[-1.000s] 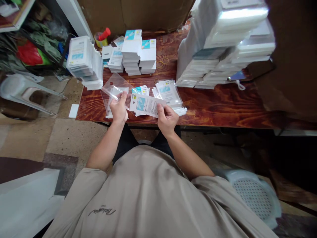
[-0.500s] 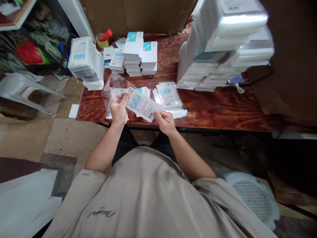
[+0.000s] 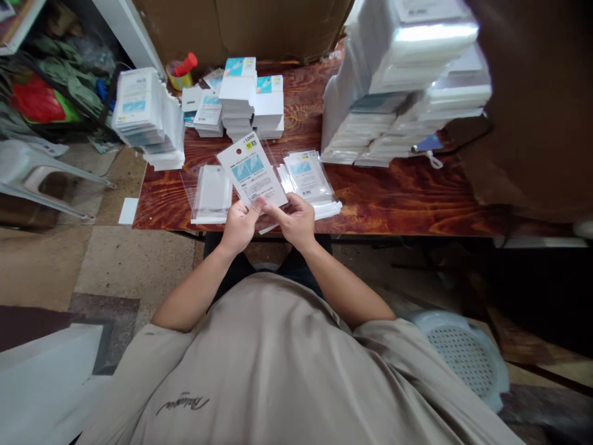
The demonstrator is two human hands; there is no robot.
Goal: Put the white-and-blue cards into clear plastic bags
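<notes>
Product card (image 3: pixel 251 171) held upright over the near edge of the desk (image 3: pixel 417 198), tilted a little leftward, printed face up to the camera. Left hand (image 3: pixel 239 224) pinching the card's bottom edge, grip closed on it; right hand (image 3: pixel 293 220) closed on the lower right corner, apparently with a clear sleeve around the card, though the film is hard to make out. Empty clear sleeves (image 3: pixel 210 193) lying flat just left of the hands. Sleeved cards (image 3: pixel 308 179) piled just to the right: some done already, by the look. Stacks of loose cards (image 3: pixel 245 99) further back, and bigger wrapped bundles (image 3: pixel 407 86) at right, so plenty left to sleeve, judging by the heaps.
</notes>
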